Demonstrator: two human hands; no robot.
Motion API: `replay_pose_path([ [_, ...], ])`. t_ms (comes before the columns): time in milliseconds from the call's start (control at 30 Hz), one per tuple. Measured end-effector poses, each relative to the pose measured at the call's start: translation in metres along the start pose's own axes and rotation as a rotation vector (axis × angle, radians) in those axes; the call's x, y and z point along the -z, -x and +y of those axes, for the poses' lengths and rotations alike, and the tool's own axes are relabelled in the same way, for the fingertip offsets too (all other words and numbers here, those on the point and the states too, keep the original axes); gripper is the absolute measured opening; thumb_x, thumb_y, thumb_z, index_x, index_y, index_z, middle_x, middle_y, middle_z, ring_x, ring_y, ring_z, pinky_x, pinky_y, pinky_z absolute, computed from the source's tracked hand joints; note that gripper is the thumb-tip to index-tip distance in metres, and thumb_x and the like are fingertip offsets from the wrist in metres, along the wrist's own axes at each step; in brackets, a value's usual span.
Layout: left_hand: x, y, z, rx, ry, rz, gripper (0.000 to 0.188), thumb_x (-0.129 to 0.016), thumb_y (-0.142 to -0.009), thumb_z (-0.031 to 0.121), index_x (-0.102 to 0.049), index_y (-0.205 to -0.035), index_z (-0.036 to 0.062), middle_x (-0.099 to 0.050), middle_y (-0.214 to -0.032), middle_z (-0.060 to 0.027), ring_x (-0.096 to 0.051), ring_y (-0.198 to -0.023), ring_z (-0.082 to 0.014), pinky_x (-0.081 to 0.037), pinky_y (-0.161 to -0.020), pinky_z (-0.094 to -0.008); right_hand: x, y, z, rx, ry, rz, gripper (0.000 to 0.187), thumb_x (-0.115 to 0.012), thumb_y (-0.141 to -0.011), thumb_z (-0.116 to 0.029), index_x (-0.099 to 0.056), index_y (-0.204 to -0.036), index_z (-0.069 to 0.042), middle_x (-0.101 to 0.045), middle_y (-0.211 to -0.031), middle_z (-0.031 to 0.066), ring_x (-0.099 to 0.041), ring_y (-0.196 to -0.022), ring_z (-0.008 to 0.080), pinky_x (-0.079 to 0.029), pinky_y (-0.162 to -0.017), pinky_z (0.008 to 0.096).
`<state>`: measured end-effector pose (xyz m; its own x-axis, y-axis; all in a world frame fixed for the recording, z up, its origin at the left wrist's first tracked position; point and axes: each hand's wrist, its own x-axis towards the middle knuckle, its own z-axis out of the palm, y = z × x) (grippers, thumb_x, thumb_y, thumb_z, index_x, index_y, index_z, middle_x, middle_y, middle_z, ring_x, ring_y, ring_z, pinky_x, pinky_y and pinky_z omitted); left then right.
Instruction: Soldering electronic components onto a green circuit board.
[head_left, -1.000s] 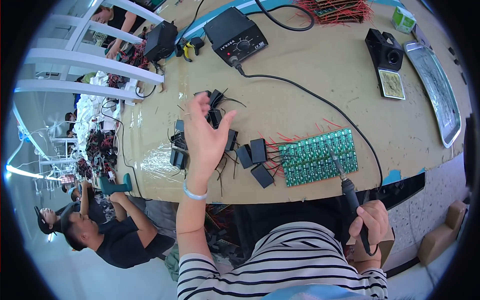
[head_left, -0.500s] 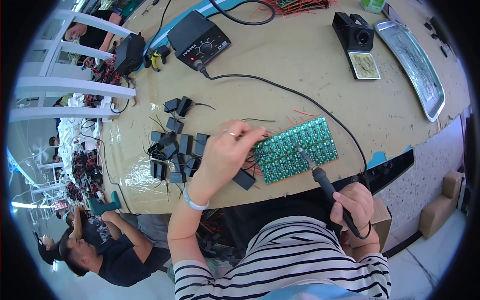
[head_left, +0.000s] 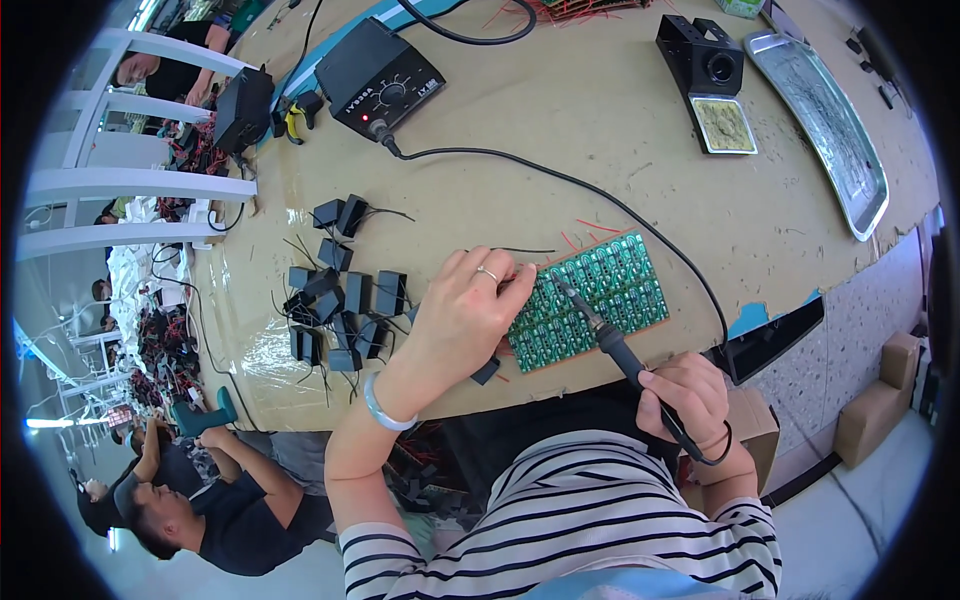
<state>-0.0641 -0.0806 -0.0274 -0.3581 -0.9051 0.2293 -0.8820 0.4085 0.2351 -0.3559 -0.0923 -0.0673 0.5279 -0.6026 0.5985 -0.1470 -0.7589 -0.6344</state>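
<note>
A green circuit board panel [head_left: 590, 305] with rows of small repeated circuits lies tilted on the table before me. My right hand [head_left: 690, 400] is wrapped round a black soldering iron [head_left: 622, 355], its metal tip at the panel's upper left part. My left hand [head_left: 472, 310], wearing a ring and a pale bangle, is at the panel's left edge with thumb and fingers pinched together. What they pinch is too small to tell. A black box-shaped part [head_left: 486, 371] lies partly under this hand. Red wires [head_left: 598, 226] stick out past the panel's far edge.
Several black box-shaped parts [head_left: 357, 292] with thin leads lie to the left. Farther off stand a soldering station [head_left: 378, 80], yellow-handled cutters [head_left: 294, 122], an iron stand [head_left: 702, 60] with a sponge tray [head_left: 724, 126], and a metal tray [head_left: 820, 130]. The iron's cable [head_left: 600, 195] crosses the table. Co-workers sit left.
The soldering iron has moved left and slightly farther away, its tip now close to my left fingertips. My left hand has shifted a little, covering more of the black part beneath it.
</note>
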Motion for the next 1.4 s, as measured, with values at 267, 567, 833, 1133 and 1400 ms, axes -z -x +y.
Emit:
replay_pose_path([
  [267,0.001,-0.001,0.006,-0.004,-0.112,-0.073,0.035,-0.068,-0.075,0.004,-0.071,-0.110,-0.0002,-0.055,-0.090,-0.0070,-0.057,-0.084,-0.0247,-0.048,-0.075,-0.0370,-0.002,-0.001,0.000,0.008,-0.021,-0.006,0.026,-0.073,-0.074,0.005,-0.070,-0.099,0.001,-0.063,-0.080,0.0071,-0.062,-0.063,0.0222,-0.051,-0.057,0.0321],
  [567,0.003,-0.005,0.008,-0.017,-0.110,-0.112,0.034,-0.065,-0.076,0.005,-0.069,-0.110,-0.0022,-0.054,-0.090,-0.0074,-0.056,-0.086,-0.0238,-0.047,-0.077,-0.0356,-0.002,-0.001,-0.003,0.011,0.004,-0.015,0.025,-0.073,-0.073,0.004,-0.071,-0.098,0.001,-0.062,-0.079,0.0065,-0.062,-0.063,0.0216,-0.052,-0.058,0.0332],
  [833,0.007,-0.004,0.008,-0.050,-0.147,-0.138,0.027,-0.064,-0.077,0.007,-0.069,-0.100,-0.0046,-0.059,-0.095,-0.0108,-0.057,-0.091,-0.0249,-0.048,-0.078,-0.0359,-0.002,-0.006,-0.004,0.026,0.032,-0.059,0.021,-0.070,-0.079,0.003,-0.066,-0.099,0.000,-0.064,-0.076,0.0074,-0.063,-0.059,0.0221,-0.053,-0.056,0.0333],
  [1133,0.004,-0.006,0.010,-0.100,-0.228,-0.164,0.025,-0.064,-0.075,0.009,-0.068,-0.096,-0.0041,-0.058,-0.095,-0.0109,-0.056,-0.094,-0.0246,-0.047,-0.080,-0.0353,-0.004,-0.009,-0.003,0.266,0.190,-0.109,0.019,-0.071,-0.078,-0.001,-0.067,-0.096,0.003,-0.064,-0.073,0.0060,-0.062,-0.059,0.0185,-0.052,-0.055,0.0287],
  [1400,0.003,-0.005,0.011,-0.093,-0.225,-0.144,0.023,-0.063,-0.076,0.009,-0.068,-0.094,-0.0035,-0.057,-0.094,-0.0103,-0.055,-0.091,-0.0240,-0.047,-0.079,-0.0350,0.017,-0.003,-0.010,0.082,0.053,-0.017,0.027,-0.072,-0.076,0.003,-0.067,-0.103,0.003,-0.064,-0.079,0.0065,-0.065,-0.063,0.0201,-0.055,-0.057,0.0316],
])
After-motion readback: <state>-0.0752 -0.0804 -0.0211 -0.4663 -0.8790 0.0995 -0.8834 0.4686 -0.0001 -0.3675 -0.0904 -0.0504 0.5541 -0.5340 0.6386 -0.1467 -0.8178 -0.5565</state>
